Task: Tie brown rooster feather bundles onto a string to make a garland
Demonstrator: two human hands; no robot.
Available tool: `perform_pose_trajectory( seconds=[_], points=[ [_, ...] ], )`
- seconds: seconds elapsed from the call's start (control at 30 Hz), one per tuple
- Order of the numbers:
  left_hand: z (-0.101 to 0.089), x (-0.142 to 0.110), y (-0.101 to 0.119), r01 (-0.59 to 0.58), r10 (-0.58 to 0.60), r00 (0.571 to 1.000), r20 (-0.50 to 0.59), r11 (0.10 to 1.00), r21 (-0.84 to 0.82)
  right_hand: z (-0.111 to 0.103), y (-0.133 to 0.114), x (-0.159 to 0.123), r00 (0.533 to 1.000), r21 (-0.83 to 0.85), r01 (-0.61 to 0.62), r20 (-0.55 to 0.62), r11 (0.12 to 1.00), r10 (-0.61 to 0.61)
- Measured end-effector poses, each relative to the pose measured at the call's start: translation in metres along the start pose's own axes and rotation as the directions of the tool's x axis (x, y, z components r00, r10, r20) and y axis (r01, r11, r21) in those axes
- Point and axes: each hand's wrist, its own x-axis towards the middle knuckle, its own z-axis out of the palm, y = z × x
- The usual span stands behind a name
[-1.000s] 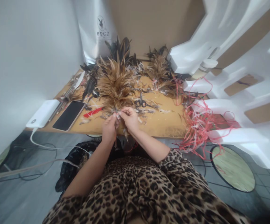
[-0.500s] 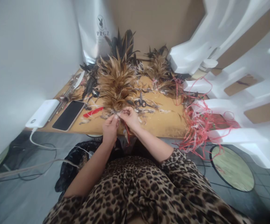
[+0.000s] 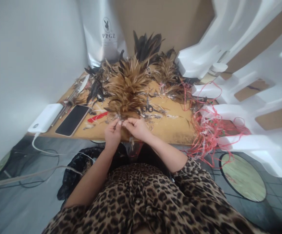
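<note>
Feather bundle (image 3: 128, 81): golden-brown, layered, bushy; tip plumes dark, upright.

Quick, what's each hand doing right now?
Left hand: closed, fingertips pinching the base of the brown feather bundle.
Right hand: also closed, fingertips pinching that base, close beside the left ones.

The single view comes from the camera worn on your head. It looks forward and steeply down, over your leopard-print top (image 3: 141, 198), which fills the lower centre of the frame at close range. Your left hand (image 3: 113, 132) and right hand (image 3: 138, 128) lie near the centre, farther from the lens. The worktop (image 3: 170, 128) spans the middle, seen from above its near edge. Behind it, the brown panel (image 3: 170, 22) bounds your view at upper centre.
</note>
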Motion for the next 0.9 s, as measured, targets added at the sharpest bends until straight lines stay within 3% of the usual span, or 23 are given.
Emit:
perform_pose_trajectory(
  seconds=[0.13,0.27,0.37,0.47,0.6,0.73,0.9],
  points=[
    [-0.005,0.002,0.008,-0.053,0.053,0.998,0.017,0.998,0.027,0.008,-0.013,-0.005,0.995,-0.166,0.091,-0.018,0.982,-0.096],
    [-0.014,0.006,0.017,-0.199,0.190,0.980,0.066,0.959,0.203,-0.008,-0.035,0.003,0.989,-0.296,0.087,0.139,0.951,-0.047],
    [-0.020,0.005,0.022,-0.345,0.274,0.935,0.225,0.851,0.395,-0.031,-0.060,0.019,0.943,-0.453,0.262,0.308,0.852,-0.127],
    [-0.022,0.001,0.029,-0.469,0.295,0.876,0.381,0.704,0.533,-0.049,-0.082,0.041,0.892,-0.534,0.428,0.379,0.729,-0.245],
    [-0.022,-0.004,0.040,-0.534,0.305,0.837,0.455,0.638,0.555,-0.054,-0.085,0.074,0.857,-0.588,0.491,0.458,0.642,-0.237],
    [-0.027,-0.004,0.044,-0.530,0.338,0.844,0.416,0.646,0.549,-0.045,-0.070,0.095,0.852,-0.605,0.455,0.510,0.654,-0.121],
    [-0.037,0.003,0.043,-0.601,0.361,0.793,0.491,0.597,0.531,-0.041,-0.060,0.102,0.839,-0.497,0.391,0.539,0.775,-0.077]
  ],
)
